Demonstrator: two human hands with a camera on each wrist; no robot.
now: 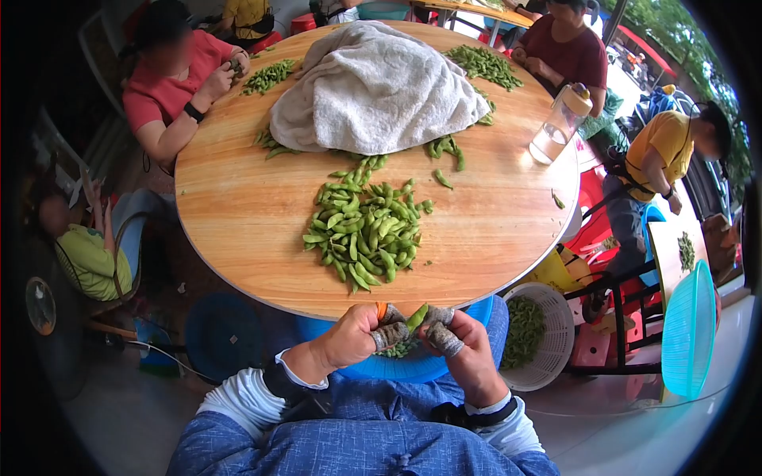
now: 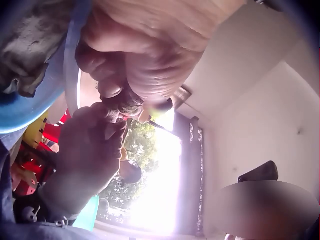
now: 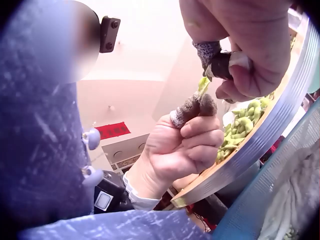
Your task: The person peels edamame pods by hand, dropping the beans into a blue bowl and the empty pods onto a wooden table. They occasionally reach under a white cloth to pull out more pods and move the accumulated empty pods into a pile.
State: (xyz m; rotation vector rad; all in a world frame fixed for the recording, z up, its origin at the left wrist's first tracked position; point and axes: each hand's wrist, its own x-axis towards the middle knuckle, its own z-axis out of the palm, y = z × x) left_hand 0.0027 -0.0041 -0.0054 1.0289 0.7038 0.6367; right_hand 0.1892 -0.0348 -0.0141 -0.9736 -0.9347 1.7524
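Note:
Between both hands, over the blue basin (image 1: 425, 369), is a green edamame pod (image 1: 417, 318). The left hand (image 1: 349, 341) pinches one end, its thumb and finger covered in worn grey wraps. Similar wraps cover the thumb and finger of the right hand (image 1: 468, 353), which pinches the pod's other end. In the right wrist view, the pod (image 3: 203, 85) bridges the two sets of fingertips. Green beans (image 1: 394, 349) lie in the basin below. On the table just beyond the hands sits a heap of edamame pods (image 1: 367, 230).
A grey towel (image 1: 381, 87) covers a mound on the round wooden table (image 1: 230, 198). A water bottle (image 1: 561, 123) stands at its right edge. A white basket (image 1: 556, 341) of pods is on the floor at right. Other people (image 1: 178, 79) sit around the table.

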